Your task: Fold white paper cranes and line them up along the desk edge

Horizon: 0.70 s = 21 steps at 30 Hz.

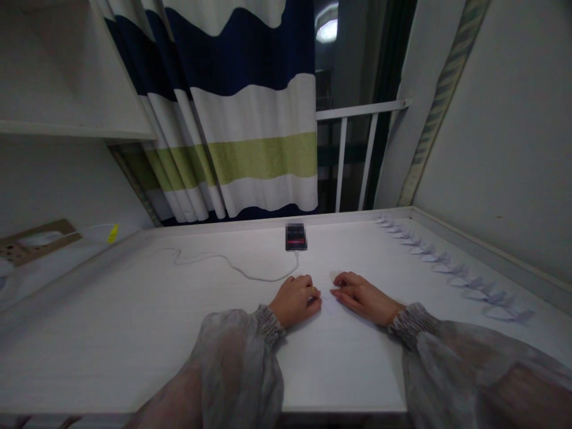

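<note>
A small piece of white paper lies low and looks nearly flat, nearer the viewer than the dark-screened device and slightly to its right, its edges pale and blurred, its exact outline too faint to tell. Well to the right of the device, folded white papers sit close together in a slanting row, thin pointed flaps raised; the line begins about as far back as the device and runs outward toward the viewer.
</note>
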Motion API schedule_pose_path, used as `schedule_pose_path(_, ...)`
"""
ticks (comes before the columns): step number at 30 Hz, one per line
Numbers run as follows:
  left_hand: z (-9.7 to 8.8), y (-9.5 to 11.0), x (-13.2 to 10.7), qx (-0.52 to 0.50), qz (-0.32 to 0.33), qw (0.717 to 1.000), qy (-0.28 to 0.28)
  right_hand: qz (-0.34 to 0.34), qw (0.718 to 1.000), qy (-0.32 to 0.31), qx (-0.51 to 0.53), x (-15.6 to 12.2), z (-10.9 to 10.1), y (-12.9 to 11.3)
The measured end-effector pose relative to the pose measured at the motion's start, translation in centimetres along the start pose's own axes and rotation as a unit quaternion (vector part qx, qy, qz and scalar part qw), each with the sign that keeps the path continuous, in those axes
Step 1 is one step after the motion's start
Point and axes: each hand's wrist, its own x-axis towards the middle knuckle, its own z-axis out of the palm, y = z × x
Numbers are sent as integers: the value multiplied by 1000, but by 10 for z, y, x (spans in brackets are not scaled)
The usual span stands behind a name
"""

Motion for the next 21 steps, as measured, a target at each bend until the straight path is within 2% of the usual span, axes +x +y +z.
schedule_pose_path(8, 1, -1, 5, -64, -23, 998, 0, -12, 999, 19, 29, 2, 2, 5)
schedule_pose_path(12, -5, -3, 12, -106, -41, 993, -43, -33, 994, -27, 101, 12, 0, 6)
schedule_pose_path(16, -10, -7, 17, -121, -48, 988, -84, 17, 972, -88, 216, 29, 0, 15)
schedule_pose_path(21, -9, -11, 19, -144, -21, 986, -84, 45, 958, -109, 262, 39, 3, 22)
